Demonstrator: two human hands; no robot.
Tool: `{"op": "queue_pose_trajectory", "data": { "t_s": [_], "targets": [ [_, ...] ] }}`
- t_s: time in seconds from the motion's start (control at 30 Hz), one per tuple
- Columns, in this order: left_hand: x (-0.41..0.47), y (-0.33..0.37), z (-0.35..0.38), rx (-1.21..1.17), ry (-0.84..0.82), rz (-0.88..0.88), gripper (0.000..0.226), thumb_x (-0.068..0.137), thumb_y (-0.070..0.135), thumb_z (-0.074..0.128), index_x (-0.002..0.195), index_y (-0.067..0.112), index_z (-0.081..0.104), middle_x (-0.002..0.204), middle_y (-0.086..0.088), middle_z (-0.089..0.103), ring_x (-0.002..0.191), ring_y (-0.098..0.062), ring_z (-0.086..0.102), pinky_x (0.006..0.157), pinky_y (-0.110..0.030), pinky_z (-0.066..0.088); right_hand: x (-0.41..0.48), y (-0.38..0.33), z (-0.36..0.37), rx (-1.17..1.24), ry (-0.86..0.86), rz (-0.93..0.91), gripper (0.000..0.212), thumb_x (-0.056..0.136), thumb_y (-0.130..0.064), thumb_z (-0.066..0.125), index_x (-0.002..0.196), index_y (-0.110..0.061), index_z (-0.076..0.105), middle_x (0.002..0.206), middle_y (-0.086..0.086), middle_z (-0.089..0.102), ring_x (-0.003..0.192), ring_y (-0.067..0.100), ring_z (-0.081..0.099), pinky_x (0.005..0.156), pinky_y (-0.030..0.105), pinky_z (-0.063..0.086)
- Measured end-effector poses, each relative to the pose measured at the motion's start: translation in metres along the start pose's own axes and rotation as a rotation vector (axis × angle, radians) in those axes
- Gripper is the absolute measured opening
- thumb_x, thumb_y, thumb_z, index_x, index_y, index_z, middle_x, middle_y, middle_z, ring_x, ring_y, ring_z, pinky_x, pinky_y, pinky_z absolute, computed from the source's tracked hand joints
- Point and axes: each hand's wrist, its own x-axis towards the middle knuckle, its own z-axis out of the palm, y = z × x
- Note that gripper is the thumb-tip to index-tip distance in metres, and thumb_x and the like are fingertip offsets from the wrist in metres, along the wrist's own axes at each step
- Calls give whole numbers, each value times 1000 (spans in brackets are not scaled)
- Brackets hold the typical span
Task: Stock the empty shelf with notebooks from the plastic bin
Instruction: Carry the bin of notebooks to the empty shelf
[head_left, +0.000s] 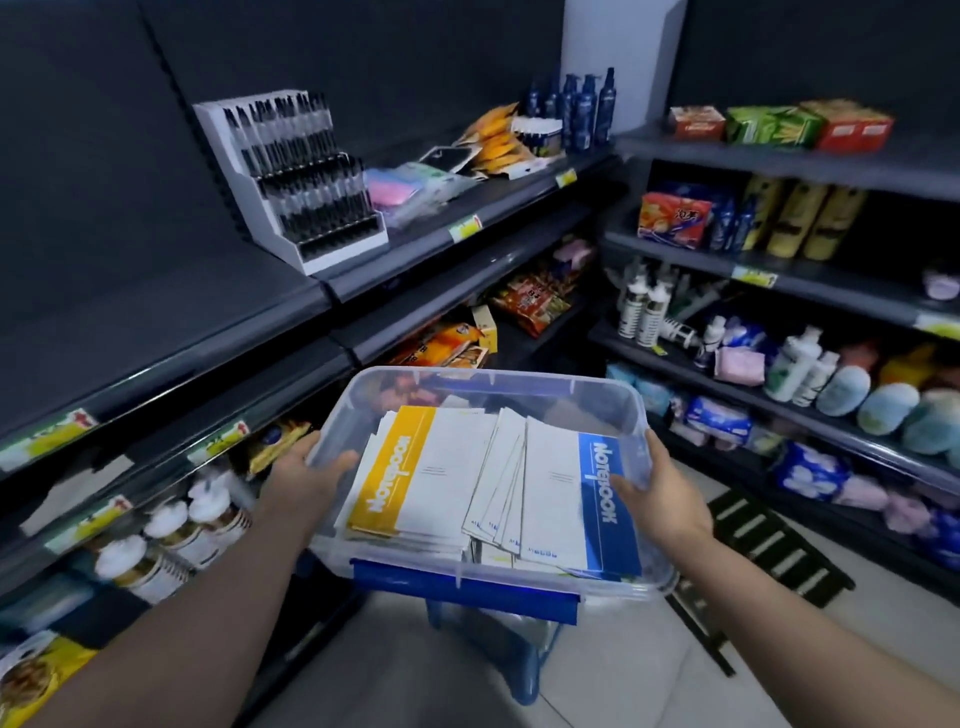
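Grip: left hand (310, 480) and right hand (661, 496) curl round bin (519, 375) sides | notebooks (447, 467) loose inside, 6 o'clock | shelf (156, 296) bare, 10 o'clock | step: positioning bin, nothing shelved | next: likely needs one hand freed to lift notebooks

**A:** How's the light?
**B:** Dim, with a cold bluish cast. The panel behind the empty shelf (171, 301) goes nearly black, and the gaps under every shelf lie in deep shadow.
**A:** And the brightest parts?
**B:** The white covers of the notebooks (452, 467) and the pale floor (649, 675). The clear plastic bin (597, 410) has a soft sheen along its rim, with no harsh glare.
**A:** Is it sharp?
**B:** It's soft throughout. The print on the covers is readable in the middle, but the jars (166, 519) lower left and the packs (810, 467) at the right smear.
**A:** Any distortion?
**B:** A strong wide-angle bend. The shelf edges curve and fan outward, and the corners darken.
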Motion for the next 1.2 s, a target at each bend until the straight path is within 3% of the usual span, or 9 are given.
{"op": "queue_pose_trajectory", "data": {
  "t_s": [0.13, 0.3, 0.5, 0.67, 0.77, 0.87, 0.97, 1.07, 1.2],
  "targets": [
    [51, 12, 19, 37, -69, 34, 62, 79, 42, 73, 135, 25, 54, 120, -4, 65, 103, -31, 63, 93, -46, 51, 19, -9, 14, 64, 22, 112, 77, 91, -46, 54, 151, -33, 8, 130, 9, 60, 103, 34, 63, 76, 43, 54],
    [111, 21, 43, 83, -162, 84, 61, 79, 41, 73, 134, 26, 54, 122, -5, 66, 107, -31, 61, 97, -48, 49, 35, -20, 33, 154, 74, 216, 78, 90, -47, 55, 150, -36, 7, 131, 10, 58, 103, 31, 62, 76, 44, 55],
    [142, 11, 62, 178, -254, 91, 54, 83, 34, 68, 134, 27, 51, 113, -5, 65, 98, -30, 61, 89, -41, 50, 47, -25, 51, 213, 40, 296, 74, 90, -43, 57, 150, -36, 16, 140, 10, 51, 111, 32, 60, 78, 38, 51],
    [145, -3, 61, 248, -259, 109, 55, 80, 39, 64, 131, 33, 47, 105, -1, 65, 92, -30, 63, 82, -40, 52, 46, -25, 65, 152, 110, 312, 68, 91, -38, 57, 148, -33, 20, 117, 14, 63, 84, 30, 64, 67, 41, 54],
    [148, -6, 60, 316, -278, 142, 59, 78, 44, 60, 133, 39, 42, 102, 3, 67, 89, -27, 65, 78, -39, 55, 47, -29, 73, 109, 91, 324, 74, 92, -36, 56, 151, -31, 12, 131, 22, 49, 97, 37, 61, 72, 34, 48],
    [155, -13, 60, 368, -291, 198, 66, 72, 52, 54, 136, 41, 40, 106, 4, 65, 92, -24, 65, 76, -40, 57, 46, -35, 78, 11, 95, 331, 79, 91, -39, 56, 152, -27, 8, 148, 20, 29, 128, 38, 43, 94, 43, 44],
    [151, -8, 58, 436, -274, 293, 64, 77, 50, 58, 137, 33, 45, 124, -3, 58, 107, -26, 60, 82, -43, 56, 41, -42, 84, -155, 162, 257, 76, 91, -41, 53, 151, -23, 10, 158, 15, 8, 146, 33, 12, 115, 49, 25],
    [142, 3, 62, 549, -208, 414, 64, 85, 36, 66, 143, 19, 45, 144, -8, 44, 129, -32, 43, 95, -46, 48, 36, -51, 90, -267, 173, 156, 71, 95, -40, 46, 152, -22, 8, 160, 10, -7, 147, 26, -14, 119, 45, 2],
    [128, 15, 73, 563, -182, 598, 55, 83, 26, 70, 135, 15, 54, 137, -6, 53, 128, -32, 42, 97, -45, 44, 36, -55, 92, -332, 121, 71, 68, 96, -42, 43, 152, -21, 11, 161, 7, -7, 147, 23, -15, 119, 41, -2]
  ]
}}
